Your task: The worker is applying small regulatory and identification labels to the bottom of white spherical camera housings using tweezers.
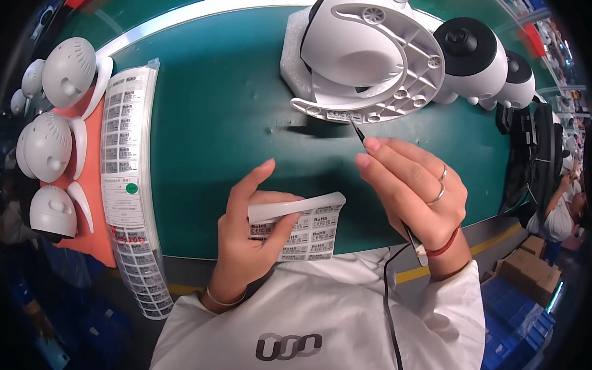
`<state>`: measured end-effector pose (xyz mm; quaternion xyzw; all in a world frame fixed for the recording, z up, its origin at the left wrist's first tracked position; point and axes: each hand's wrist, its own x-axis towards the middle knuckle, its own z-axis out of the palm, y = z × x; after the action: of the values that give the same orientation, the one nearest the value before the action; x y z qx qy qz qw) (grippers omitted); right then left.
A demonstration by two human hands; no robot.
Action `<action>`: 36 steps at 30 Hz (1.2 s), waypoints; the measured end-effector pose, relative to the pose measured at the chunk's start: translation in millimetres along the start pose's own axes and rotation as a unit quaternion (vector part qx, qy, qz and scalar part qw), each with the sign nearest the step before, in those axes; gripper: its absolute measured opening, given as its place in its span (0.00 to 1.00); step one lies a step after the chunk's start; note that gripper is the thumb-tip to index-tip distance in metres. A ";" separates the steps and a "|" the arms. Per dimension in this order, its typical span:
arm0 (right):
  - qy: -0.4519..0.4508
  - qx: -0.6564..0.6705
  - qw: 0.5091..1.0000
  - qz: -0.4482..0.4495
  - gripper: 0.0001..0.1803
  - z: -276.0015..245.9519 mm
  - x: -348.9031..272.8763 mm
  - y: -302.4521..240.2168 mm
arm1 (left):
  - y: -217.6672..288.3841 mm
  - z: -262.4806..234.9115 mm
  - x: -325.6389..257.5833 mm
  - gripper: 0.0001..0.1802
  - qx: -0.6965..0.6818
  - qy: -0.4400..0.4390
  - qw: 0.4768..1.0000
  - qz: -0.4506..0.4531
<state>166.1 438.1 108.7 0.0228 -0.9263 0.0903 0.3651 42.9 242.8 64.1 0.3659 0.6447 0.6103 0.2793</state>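
My left hand (249,235) grips a sheet of labels (314,233), its top edge curled over, thumb on the printed side and index finger raised. My right hand (416,184) pinches slim black tweezers (361,136); their back end shows below the palm. The tip touches or nearly touches a small printed label (344,116) on the near rim of a white device's ribbed base (430,92). This rounded white device (350,49) lies tipped over, its base turned partly toward me, against a white foam block (296,58).
White rounded devices (50,146) stand on an orange mat (95,211) at left, beside a long stack of label sheets (126,135). More white devices with black tops (470,45) stand at right. A black cord (390,312) hangs below my right wrist. Cardboard boxes (530,268) sit beyond the green table (209,123).
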 end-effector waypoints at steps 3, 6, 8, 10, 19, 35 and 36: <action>0.006 0.014 1.000 -0.009 0.16 2.4 -0.2 6.9 | 0.2 -0.4 0.5 0.37 -0.002 0.003 1.000 0.004; 0.003 0.021 1.000 -0.008 0.16 4.4 -1.7 10.2 | 0.3 -0.7 1.2 0.37 0.002 0.003 1.000 0.004; 0.003 0.019 1.000 -0.003 0.16 5.3 -2.5 11.2 | 0.1 -0.3 1.5 0.37 0.007 0.001 1.000 0.006; 0.001 0.026 1.000 0.002 0.16 5.6 -3.0 11.6 | 0.1 0.3 1.7 0.37 0.012 0.004 1.000 0.005; 0.033 0.159 0.962 0.218 0.13 3.3 -10.7 7.3 | -0.2 1.2 1.7 0.36 0.006 0.008 1.000 0.000; 0.093 0.220 0.943 0.232 0.17 1.1 3.5 -23.3 | -0.7 -0.6 -1.0 0.34 0.028 0.016 0.999 0.012; 0.107 0.286 0.908 0.288 0.12 -11.8 5.8 -26.9 | -0.9 -0.9 -1.6 0.34 0.025 0.019 0.999 0.014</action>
<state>172.8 414.0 125.2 -0.1517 -0.7827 0.4543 0.3976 43.0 241.0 63.1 0.3705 0.6598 0.6044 0.2491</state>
